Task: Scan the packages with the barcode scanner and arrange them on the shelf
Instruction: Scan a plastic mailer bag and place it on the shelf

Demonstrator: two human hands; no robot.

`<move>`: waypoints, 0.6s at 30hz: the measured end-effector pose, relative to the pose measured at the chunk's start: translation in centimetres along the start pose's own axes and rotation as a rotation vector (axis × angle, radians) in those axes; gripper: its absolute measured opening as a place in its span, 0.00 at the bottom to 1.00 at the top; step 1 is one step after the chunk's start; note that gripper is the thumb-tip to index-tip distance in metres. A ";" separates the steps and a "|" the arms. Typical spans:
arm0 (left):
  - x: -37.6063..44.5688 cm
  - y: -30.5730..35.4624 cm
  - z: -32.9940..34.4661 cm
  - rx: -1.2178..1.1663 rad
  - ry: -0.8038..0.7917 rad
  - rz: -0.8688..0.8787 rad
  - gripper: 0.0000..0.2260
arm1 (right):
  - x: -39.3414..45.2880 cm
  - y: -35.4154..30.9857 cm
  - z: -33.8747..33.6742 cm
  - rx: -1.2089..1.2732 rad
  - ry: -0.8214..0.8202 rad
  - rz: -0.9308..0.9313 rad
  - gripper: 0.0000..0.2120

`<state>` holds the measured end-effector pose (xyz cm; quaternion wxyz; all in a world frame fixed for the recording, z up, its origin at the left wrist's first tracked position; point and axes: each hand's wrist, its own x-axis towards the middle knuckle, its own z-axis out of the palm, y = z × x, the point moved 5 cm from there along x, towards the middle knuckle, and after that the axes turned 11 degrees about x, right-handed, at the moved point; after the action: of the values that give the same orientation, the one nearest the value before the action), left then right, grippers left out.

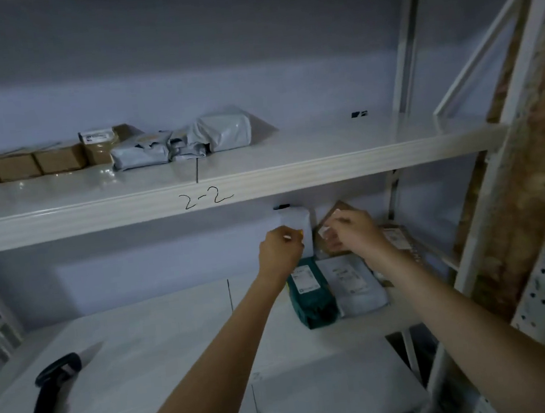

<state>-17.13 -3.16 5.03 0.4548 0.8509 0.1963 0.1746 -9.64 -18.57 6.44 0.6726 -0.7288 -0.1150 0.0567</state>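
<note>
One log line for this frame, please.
left hand: holds white package upright | right hand: on brown package | scanner: idle, lower shelf

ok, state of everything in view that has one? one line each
barcode scanner: lying on lower shelf, left side, not held
left hand: fingers curled at white package
white package: upright at shelf back
right hand: pinches brown package
brown package: tilted, leaning at back
green package: flat, label up
grey package: flat, label up, beside green
</note>
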 end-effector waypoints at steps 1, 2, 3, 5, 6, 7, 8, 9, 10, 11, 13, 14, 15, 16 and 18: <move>0.5 -1.1 0.7 -0.018 -0.011 -0.049 0.10 | 0.4 1.3 -0.4 -0.001 0.007 0.042 0.10; 0.9 -2.0 1.4 -0.037 -0.021 -0.095 0.10 | 1.0 2.7 -0.9 -0.010 0.007 0.077 0.10; 1.4 -2.9 2.1 -0.054 -0.029 -0.133 0.11 | 1.5 3.8 -1.4 -0.013 0.007 0.106 0.09; 2.5 -4.5 3.3 -0.072 -0.044 -0.192 0.13 | 3.1 6.0 -2.3 -0.004 0.017 0.158 0.09; 3.1 -5.2 3.9 -0.079 -0.050 -0.214 0.13 | 3.9 6.9 -2.6 0.003 0.020 0.183 0.09; 3.9 -5.8 4.6 -0.082 -0.056 -0.236 0.13 | 4.9 7.8 -2.9 0.011 0.019 0.208 0.09; 4.7 -6.4 5.3 -0.081 -0.061 -0.255 0.13 | 6.0 8.6 -3.2 0.018 0.017 0.229 0.09; 5.7 -6.9 6.2 -0.075 -0.068 -0.273 0.12 | 7.2 9.4 -3.4 0.021 0.012 0.246 0.10; 6.6 -7.5 7.1 -0.071 -0.080 -0.295 0.11 | 8.5 10.2 -3.7 0.020 0.006 0.262 0.11; 7.4 -7.9 7.8 -0.078 -0.097 -0.321 0.10 | 9.5 10.9 -3.8 0.016 -0.003 0.278 0.10; 9.4 -8.8 9.8 -0.109 -0.130 -0.379 0.08 | 12.0 12.4 -4.0 0.015 -0.027 0.317 0.09; 10.5 -9.1 10.8 -0.122 -0.138 -0.408 0.07 | 13.4 13.2 -4.1 0.012 -0.036 0.337 0.08; 11.5 -9.6 11.5 -0.133 -0.143 -0.435 0.07 | 14.6 13.9 -4.1 0.001 -0.046 0.351 0.08; 12.3 -10.0 12.0 -0.143 -0.144 -0.464 0.07 | 15.7 14.6 -4.0 -0.023 -0.056 0.364 0.08; 13.7 -10.9 12.8 -0.154 -0.135 -0.516 0.07 | 17.8 16.2 -3.6 -0.066 -0.079 0.397 0.08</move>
<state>-1.10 0.07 -9.25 0.5595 0.7455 0.3619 0.0106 9.90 -18.86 -8.02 0.6188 -0.7562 0.0028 0.2128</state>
